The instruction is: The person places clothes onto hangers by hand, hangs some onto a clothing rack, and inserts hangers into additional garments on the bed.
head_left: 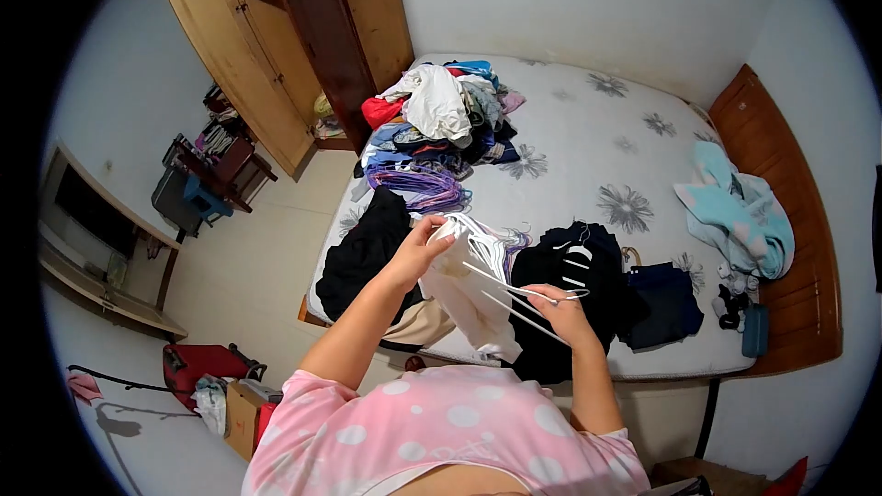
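My left hand (420, 254) pinches the upper edge of a white garment (462, 303), which hangs down over the near edge of the bed. In my right hand (560, 314) is a white clothes hanger (524, 312), gripped near its hook, its bars pointing left towards the garment. Behind the garment lies a bunch of white hangers (485, 241) on the mattress. Black clothes (551, 276) are spread beside my right hand, with another white hanger on them. A black garment pile (367, 243) lies left of my left hand.
A heap of mixed clothes (436, 106) and purple hangers (418, 187) lie further back on the bed (570, 119). Folded dark trousers (661, 308) and a light-blue blanket (735, 207) are at the right, by the wooden headboard (781, 165). An open wardrobe (248, 37) stands at the left.
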Demonstrator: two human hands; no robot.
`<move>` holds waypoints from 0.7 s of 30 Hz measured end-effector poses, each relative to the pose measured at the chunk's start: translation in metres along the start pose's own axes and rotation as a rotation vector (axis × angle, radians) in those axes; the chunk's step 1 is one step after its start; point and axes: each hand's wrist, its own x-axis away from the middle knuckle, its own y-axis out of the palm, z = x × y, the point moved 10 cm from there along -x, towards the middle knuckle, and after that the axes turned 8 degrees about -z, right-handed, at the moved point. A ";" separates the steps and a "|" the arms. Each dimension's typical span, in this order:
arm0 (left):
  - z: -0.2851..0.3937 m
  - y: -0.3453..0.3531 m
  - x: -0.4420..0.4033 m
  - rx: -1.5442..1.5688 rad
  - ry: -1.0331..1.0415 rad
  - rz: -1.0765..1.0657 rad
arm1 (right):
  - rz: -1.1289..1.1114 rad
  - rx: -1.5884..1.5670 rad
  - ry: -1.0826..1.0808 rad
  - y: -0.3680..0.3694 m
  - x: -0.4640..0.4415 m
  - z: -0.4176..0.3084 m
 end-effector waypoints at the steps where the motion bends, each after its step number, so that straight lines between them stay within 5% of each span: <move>1: 0.000 0.002 0.000 -0.025 0.003 -0.001 | 0.002 0.032 0.010 0.002 -0.003 0.003; 8: 0.040 0.068 0.013 -0.712 0.267 -0.157 | 0.100 0.136 -0.041 0.018 -0.025 -0.006; 12: 0.071 0.129 0.034 -1.154 0.677 -0.305 | 0.241 0.026 -0.110 0.019 -0.031 0.005; 16: 0.051 0.158 0.049 -1.119 0.578 -0.516 | 0.286 -0.408 0.024 0.012 -0.033 0.039; 18: 0.035 0.165 0.062 -1.155 0.440 -0.696 | 0.349 -0.234 -0.039 0.001 -0.028 0.020; 21: 0.056 0.130 0.042 -1.167 0.640 -0.427 | 0.339 -0.209 -0.033 -0.006 -0.025 0.031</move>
